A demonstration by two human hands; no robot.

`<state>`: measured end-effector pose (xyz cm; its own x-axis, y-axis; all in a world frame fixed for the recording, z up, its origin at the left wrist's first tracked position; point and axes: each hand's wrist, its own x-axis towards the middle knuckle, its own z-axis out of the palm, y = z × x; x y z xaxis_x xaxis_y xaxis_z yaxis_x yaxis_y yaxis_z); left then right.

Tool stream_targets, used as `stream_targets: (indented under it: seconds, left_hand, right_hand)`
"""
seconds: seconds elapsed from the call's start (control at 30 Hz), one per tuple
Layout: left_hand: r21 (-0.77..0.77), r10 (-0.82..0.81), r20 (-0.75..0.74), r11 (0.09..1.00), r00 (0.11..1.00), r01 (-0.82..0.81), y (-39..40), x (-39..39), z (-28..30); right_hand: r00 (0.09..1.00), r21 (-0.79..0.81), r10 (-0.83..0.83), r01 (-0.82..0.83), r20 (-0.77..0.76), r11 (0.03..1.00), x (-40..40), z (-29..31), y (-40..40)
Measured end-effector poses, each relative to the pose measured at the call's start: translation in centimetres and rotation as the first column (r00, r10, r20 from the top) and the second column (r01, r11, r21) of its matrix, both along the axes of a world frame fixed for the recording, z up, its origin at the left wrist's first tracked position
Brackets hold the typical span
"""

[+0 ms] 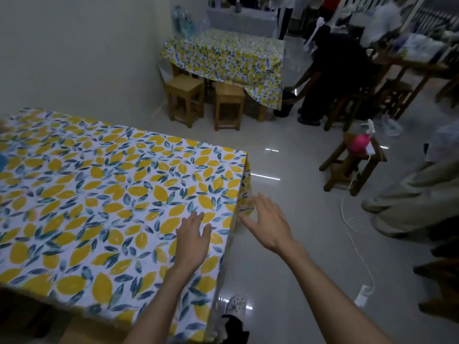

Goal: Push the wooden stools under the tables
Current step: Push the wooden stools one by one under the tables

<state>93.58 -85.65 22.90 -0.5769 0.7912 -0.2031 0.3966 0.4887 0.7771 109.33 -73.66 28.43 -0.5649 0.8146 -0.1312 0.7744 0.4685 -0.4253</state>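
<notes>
A near table with a lemon-print cloth (104, 194) fills the left foreground. My left hand (192, 240) hovers open over its right edge, holding nothing. My right hand (267, 222) is open beside the table's right corner, fingers spread just off the hanging cloth. No stool is visible at this table. A far table with the same cloth (228, 53) stands by the wall, with two light wooden stools (185, 99) (228, 105) on the floor at its front edge, only partly under it.
A dark wooden stool (352, 165) with a pink object (359, 143) on it stands on the floor to the right. A person in dark clothes (335, 75) bends near the far table. Another person's legs (417, 192) are at right. A white cable and power strip (362, 292) lie on the floor.
</notes>
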Motion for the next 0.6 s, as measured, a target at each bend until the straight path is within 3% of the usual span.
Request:
stream_targets:
  seconds: [0.37, 0.6]
  left_hand:
    - [0.040, 0.130, -0.074, 0.991, 0.989, -0.128, 23.4, -2.2, 2.2]
    - [0.176, 0.370, 0.022, 0.913, 0.929, -0.367, 37.1, -2.2, 2.4]
  right_hand:
    - [0.984, -0.010, 0.172, -0.172, 0.051, 0.985, -3.6, 0.4, 25.7]
    - [0.929, 0.041, 0.366, -0.368, 0.049, 0.929, -7.0, 0.4, 43.6]
